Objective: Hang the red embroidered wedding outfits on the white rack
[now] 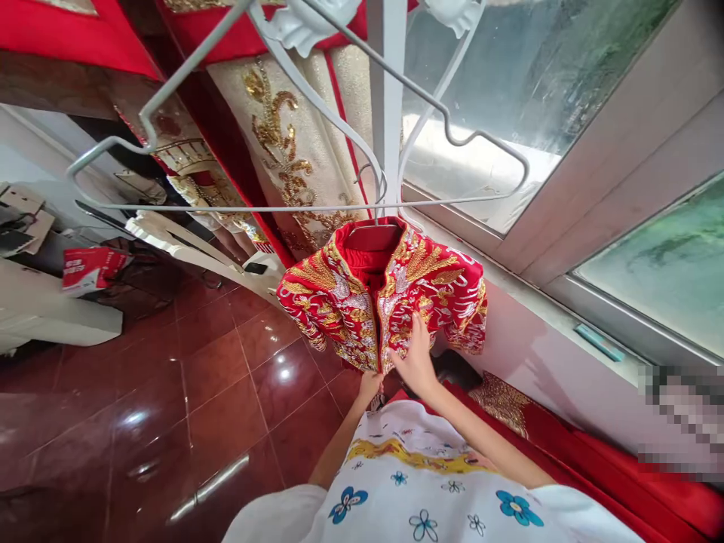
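A short red jacket (348,313) with gold and silver embroidery hangs in front of me, its front edges meeting low down. It is on a hanger (374,237) whose hook rises out of the collar to a white metal stand (386,113). My left hand (370,387) is closed on the jacket's front edge near the bottom hem; the fingertips are partly hidden. Against the other front panel lies my right hand (417,363), fingers stretched upward and thumb apart.
An empty white wire hanger (254,208) hangs close above the jacket. Behind is a cream garment (305,143) with gold sequins. Windows (480,113) and a sill are on the right, with red fabric (593,460) below. A white chair (192,253) stands left on the red tiled floor (226,407).
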### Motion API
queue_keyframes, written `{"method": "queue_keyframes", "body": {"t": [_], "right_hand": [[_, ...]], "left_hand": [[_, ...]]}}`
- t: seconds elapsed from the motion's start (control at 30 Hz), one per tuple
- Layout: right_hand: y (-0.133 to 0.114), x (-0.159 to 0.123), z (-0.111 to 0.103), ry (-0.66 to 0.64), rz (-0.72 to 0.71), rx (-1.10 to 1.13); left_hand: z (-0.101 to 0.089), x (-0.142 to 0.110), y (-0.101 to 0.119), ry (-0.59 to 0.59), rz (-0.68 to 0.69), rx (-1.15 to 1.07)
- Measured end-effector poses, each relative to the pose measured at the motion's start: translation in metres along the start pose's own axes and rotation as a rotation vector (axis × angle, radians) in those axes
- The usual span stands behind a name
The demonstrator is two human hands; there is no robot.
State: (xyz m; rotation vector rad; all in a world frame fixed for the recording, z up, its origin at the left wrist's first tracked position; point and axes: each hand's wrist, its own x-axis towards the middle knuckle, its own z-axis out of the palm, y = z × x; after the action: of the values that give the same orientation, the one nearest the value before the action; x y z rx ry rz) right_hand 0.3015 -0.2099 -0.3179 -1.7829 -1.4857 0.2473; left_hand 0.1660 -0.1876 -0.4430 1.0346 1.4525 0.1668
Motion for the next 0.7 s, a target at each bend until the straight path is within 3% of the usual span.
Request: {"method": "queue_keyframes", "body": {"t": [0.07,0.13,0.2,0.27,0.37,0.43,0.57,0.7], "right_hand": [[-0.021,0.017,0.02,0.108,-0.082,-0.121],[-0.031,0.035,0.025,0.21,-0.113,-0.213],[-0.024,0.046,0.014,0.218,-0.12,-0.236],[-0.008,0.045,-0.007,0.12,-0.149,-0.183],[0.015,0.025,-0.041,-0.028,-0.143,-0.08],[0.021,0.014,-0.055,-0.029,-0.098,-0.053],[0.02,0.014,-0.061,0.08,-0.095,0.026],[0.024,0.023,-0.056,0.132,-0.055,0.071]], "left_hand": [[0.002,0.002,-0.026,-0.005,-0.064,-0.022],[-0.003,0.006,-0.043,0.0,-0.105,-0.045],[-0.01,0.013,-0.054,0.005,-0.13,-0.067],[-0.013,0.022,-0.058,0.006,-0.143,-0.089],[-0.007,0.038,-0.053,-0.006,-0.136,-0.132],[0.002,0.046,-0.047,-0.025,-0.122,-0.171],[0.013,0.048,-0.046,-0.082,-0.082,-0.292],[0.011,0.033,-0.063,-0.075,-0.068,-0.43]]}}
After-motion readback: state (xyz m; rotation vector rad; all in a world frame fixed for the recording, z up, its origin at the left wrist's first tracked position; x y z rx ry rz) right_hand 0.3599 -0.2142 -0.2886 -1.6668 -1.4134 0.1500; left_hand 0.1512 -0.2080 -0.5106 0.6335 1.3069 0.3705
